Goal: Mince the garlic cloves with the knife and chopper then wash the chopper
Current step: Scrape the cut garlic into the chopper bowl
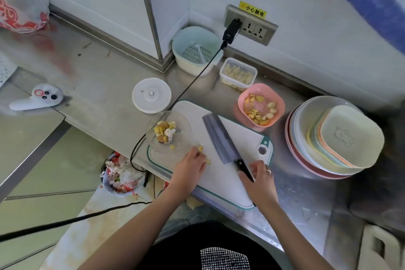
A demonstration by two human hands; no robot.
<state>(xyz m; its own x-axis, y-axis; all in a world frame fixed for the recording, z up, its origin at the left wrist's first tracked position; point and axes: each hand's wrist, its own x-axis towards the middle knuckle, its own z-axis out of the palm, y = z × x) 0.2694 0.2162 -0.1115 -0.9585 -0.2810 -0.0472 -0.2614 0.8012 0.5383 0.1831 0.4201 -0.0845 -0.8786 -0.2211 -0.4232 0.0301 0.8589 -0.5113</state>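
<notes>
Two hands work on the cutting board: the left hand pinches garlic pieces near the board's left edge, beside the open chopper bowl; the right hand grips the cleaver handle. Transferring cut garlic appears underway; next, drop these pieces into the bowl.

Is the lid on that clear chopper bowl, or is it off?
Off. The chopper bowl stands open on the cutting board with garlic pieces around its blade post, and the round white lid lies flat on the counter behind it.

Bright even daylight, soft blur, fisheye edges
</notes>
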